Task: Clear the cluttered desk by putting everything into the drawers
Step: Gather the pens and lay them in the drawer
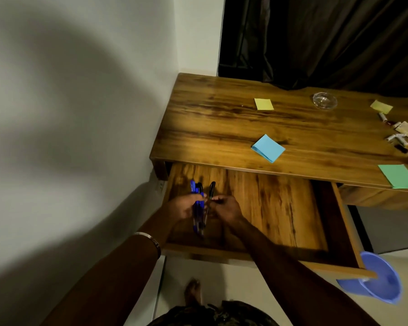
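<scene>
The left drawer [269, 203] of the wooden desk [222, 118] is pulled out. Over its left part my left hand [183, 205] grips a bundle of blue pens [197, 208]. Beside it my right hand [226, 207] pinches a black pen [211, 188] that sticks up from its fingers. On the desk top lie a blue sticky pad [267, 148], a yellow pad [264, 104], a green pad [399, 176], another yellow note [381, 106] and several small markers [396, 138].
A glass ashtray [324, 100] stands at the back of the desk. A blue plastic bucket [377, 278] sits on the floor under the drawer's right corner. A white wall is on the left and a dark curtain [316, 38] behind. My foot [192, 292] is below the drawer.
</scene>
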{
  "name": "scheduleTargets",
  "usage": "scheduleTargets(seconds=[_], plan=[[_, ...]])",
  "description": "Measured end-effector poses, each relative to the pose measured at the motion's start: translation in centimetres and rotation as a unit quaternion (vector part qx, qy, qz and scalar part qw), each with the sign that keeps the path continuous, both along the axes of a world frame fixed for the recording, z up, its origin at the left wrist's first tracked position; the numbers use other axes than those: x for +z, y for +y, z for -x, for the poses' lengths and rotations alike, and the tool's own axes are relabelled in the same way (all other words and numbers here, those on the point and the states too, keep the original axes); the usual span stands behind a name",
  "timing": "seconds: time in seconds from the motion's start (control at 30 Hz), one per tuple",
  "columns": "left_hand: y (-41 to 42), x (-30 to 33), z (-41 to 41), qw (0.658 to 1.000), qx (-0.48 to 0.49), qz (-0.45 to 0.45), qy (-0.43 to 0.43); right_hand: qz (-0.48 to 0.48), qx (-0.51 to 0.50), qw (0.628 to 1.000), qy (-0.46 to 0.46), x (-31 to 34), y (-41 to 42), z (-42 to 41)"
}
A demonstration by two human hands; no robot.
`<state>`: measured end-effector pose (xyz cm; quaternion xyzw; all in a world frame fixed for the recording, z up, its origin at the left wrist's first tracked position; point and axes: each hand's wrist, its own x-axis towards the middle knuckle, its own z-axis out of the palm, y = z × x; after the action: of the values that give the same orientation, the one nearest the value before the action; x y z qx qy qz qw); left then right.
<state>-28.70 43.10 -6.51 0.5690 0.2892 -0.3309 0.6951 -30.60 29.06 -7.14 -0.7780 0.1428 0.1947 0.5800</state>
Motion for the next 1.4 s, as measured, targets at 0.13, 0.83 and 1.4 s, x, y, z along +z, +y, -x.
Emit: scheduleTargets(seconds=[0.13,0.83,1.4], plan=[[1.0,0.0,-0.9,0.999,0.035,-0.005,-0.018,0.028,-0.028,0.999,0.023,-1.8,0.4,-1.0],[3.4,0.1,0.1,0.994,0.105,0.033,0.011,0.289,0.131,0.946,0.07,-6.7,4.8,0.8],[3.0,-1.2,-1.0,0.998,0.045,-0.041,-0.002,-0.048,-0.029,0.996,0.064,-5.0,3.8,-1.7]])
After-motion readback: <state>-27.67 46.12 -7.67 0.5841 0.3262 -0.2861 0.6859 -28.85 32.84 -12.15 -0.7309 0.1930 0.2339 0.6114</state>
